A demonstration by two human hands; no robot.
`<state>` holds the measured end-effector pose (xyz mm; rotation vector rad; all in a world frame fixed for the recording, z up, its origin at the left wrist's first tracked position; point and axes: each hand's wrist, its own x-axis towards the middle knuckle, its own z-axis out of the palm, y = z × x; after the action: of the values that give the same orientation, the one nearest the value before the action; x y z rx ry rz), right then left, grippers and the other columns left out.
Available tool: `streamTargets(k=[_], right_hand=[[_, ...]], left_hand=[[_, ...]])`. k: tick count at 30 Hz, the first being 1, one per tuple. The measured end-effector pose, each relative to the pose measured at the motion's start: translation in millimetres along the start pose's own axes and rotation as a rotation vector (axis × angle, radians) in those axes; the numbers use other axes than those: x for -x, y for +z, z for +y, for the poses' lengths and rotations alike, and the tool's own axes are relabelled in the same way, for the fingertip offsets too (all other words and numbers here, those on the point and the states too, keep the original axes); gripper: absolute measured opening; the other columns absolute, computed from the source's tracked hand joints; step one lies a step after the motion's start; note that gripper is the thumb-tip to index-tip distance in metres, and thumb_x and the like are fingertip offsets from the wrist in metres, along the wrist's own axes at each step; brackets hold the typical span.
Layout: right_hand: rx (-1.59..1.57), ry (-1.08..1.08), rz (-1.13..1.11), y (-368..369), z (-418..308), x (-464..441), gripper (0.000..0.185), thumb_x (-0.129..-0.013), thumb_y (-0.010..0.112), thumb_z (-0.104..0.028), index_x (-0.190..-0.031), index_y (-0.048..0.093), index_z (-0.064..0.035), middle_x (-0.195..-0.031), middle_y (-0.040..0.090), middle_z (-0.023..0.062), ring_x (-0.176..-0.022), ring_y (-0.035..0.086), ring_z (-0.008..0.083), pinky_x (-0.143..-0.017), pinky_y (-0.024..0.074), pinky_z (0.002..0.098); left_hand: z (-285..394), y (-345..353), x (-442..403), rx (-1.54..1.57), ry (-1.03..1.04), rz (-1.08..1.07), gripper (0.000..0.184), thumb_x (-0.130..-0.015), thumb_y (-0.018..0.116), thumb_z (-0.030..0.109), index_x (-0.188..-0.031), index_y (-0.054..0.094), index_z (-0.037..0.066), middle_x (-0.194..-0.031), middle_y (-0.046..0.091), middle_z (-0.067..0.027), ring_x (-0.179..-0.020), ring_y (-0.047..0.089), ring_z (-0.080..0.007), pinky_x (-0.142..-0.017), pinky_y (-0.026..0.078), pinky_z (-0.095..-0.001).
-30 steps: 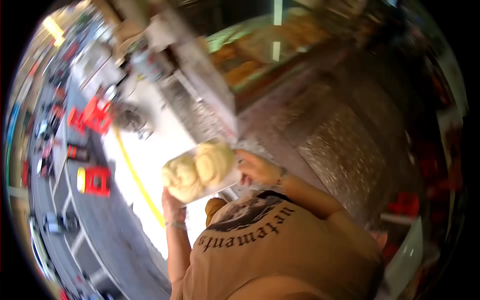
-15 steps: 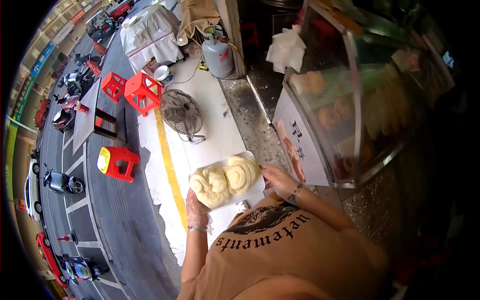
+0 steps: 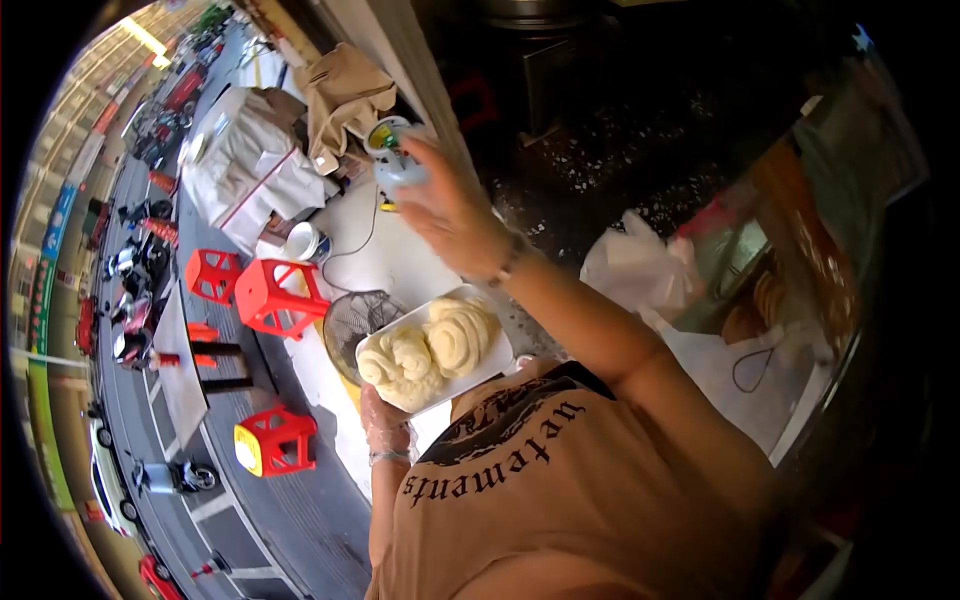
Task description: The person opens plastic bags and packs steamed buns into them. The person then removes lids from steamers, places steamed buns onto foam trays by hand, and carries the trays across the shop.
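Note:
My left hand [image 3: 385, 412] grips the near left end of a white tray [image 3: 478, 385]. Pale, coiled dough rolls [image 3: 460, 335] lie in it: a large smooth swirl on the right and lumpier twisted ones [image 3: 400, 368] on the left. My right hand [image 3: 458, 215] is raised beyond the tray and apart from it, with a bracelet at the wrist. Its fingers are stretched out, slightly smeared by motion, and nothing shows in them. From this angle it partly covers a gas cylinder [image 3: 398, 172] standing further off.
A glass food case [image 3: 750, 260] with a white plastic bag [image 3: 645, 265] stands at right. A wire-guard fan [image 3: 350, 325] is behind the tray. Red stools [image 3: 280, 295], a table [image 3: 180, 370] and a cloth-covered stand [image 3: 250, 165] line the roadside at left, with parked scooters beyond.
My right hand has let go of the tray's right end and moved up and forward. My left hand still holds the tray. The view has turned, bringing the stand and cylinder further left.

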<state>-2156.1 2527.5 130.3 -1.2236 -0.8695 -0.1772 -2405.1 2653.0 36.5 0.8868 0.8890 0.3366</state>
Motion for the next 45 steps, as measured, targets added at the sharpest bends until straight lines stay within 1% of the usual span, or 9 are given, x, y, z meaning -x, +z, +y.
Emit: streamTargets(k=[3, 6, 8, 11, 12, 17, 24, 36, 45], right_hand=[[0.367, -0.398, 0.001, 0, 65, -145, 0.054, -0.081, 0.063, -0.012, -0.127, 0.038, 0.003, -0.124, 0.044, 0.0223, -0.115, 0.046, 0.0363, -0.094, 0.0421, 0.0383], [0.494, -0.27, -0.145, -54, 116, -212, 0.049, -0.082, 0.061, -0.017, -0.123, 0.043, 0.0034, -0.118, 0.051, 0.0231, -0.106, 0.054, 0.0341, -0.092, 0.0439, 0.0365], [0.578, 0.057, -0.238, -122, 152, -236, 0.046, -0.084, 0.061, -0.021, -0.122, 0.049, 0.0016, -0.097, 0.065, 0.018, -0.077, 0.065, 0.0248, -0.071, 0.0527, 0.0332], [0.672, 0.545, -0.176, -244, 194, -248, 0.047, -0.089, 0.058, -0.031, -0.127, 0.048, -0.003, -0.116, 0.06, 0.0148, -0.103, 0.061, 0.0218, -0.083, 0.0512, 0.0294], [0.764, 0.606, -0.072, -284, 213, -238, 0.049, -0.09, 0.057, -0.033, -0.128, 0.047, -0.0037, -0.124, 0.055, 0.0151, -0.111, 0.056, 0.0219, -0.091, 0.0471, 0.0317], [0.521, 0.892, 0.267, -431, 258, -165, 0.054, -0.091, 0.053, -0.038, -0.131, 0.044, -0.0021, -0.118, 0.057, 0.0089, -0.103, 0.056, 0.0166, -0.085, 0.0469, 0.0295], [-0.196, 0.816, 0.865, -585, 288, -190, 0.052, -0.094, 0.048, -0.039, -0.131, 0.042, -0.004, -0.113, 0.057, 0.0071, -0.097, 0.056, 0.0153, -0.082, 0.0482, 0.0304], [-0.309, 1.082, 0.566, -998, 314, -338, 0.05, -0.091, 0.054, -0.023, -0.133, 0.036, -0.0035, -0.108, 0.058, 0.0066, -0.085, 0.062, 0.0097, -0.062, 0.0529, 0.0198], [-0.088, 1.017, 1.016, -1299, 353, -359, 0.042, -0.091, 0.043, -0.011, -0.131, 0.033, -0.0045, -0.084, 0.056, 0.0048, -0.062, 0.055, 0.0087, -0.051, 0.046, 0.0217]], left_hand=[[33, 55, -108, -0.281, 0.133, -0.301, 0.066, -0.088, 0.047, 0.051, -0.132, 0.038, 0.002, -0.125, 0.05, -0.015, -0.11, 0.055, -0.0275, -0.091, 0.048, -0.0377], [51, 129, -194, -0.532, 0.297, -0.524, 0.07, -0.09, 0.043, 0.053, -0.135, 0.035, 0.001, -0.128, 0.049, -0.0143, -0.111, 0.054, -0.029, -0.097, 0.043, -0.0389], [59, 197, -236, -0.689, 0.371, -0.448, 0.053, -0.094, 0.037, 0.04, -0.128, 0.046, 0.0, -0.121, 0.055, -0.015, -0.108, 0.055, -0.0239, -0.094, 0.044, -0.0351], [87, 333, -277, -0.943, 0.346, -0.593, 0.041, -0.092, 0.038, 0.028, -0.117, 0.053, -0.001, -0.107, 0.062, -0.0168, -0.1, 0.059, -0.0249, -0.087, 0.046, -0.0345], [81, 360, -302, -1.34, 0.761, -0.614, 0.032, -0.089, 0.046, 0.021, -0.111, 0.054, -0.001, -0.105, 0.062, -0.0185, -0.098, 0.06, -0.0304, -0.084, 0.047, -0.0359], [15, 514, -410, -0.712, 0.201, -0.792, 0.029, -0.083, 0.057, 0.015, -0.108, 0.055, 0.002, -0.102, 0.063, -0.0172, -0.096, 0.06, -0.0325, -0.081, 0.047, -0.0363], [-65, 793, -435, -0.955, 0.152, -0.999, 0.039, -0.09, 0.049, 0.022, -0.122, 0.052, 0.001, -0.115, 0.06, -0.0096, -0.103, 0.056, -0.0169, -0.088, 0.044, -0.0291], [-212, 1277, -483, -0.623, -0.527, -1.045, 0.038, -0.093, 0.047, 0.029, -0.12, 0.055, 0.004, -0.115, 0.06, -0.009, -0.103, 0.059, -0.02, -0.088, 0.049, -0.0319], [-394, 1677, -446, -0.764, -0.551, -1.407, 0.03, -0.091, 0.05, 0.019, -0.113, 0.058, 0.0, -0.11, 0.062, -0.0088, -0.097, 0.061, -0.0167, -0.083, 0.049, -0.0293]])
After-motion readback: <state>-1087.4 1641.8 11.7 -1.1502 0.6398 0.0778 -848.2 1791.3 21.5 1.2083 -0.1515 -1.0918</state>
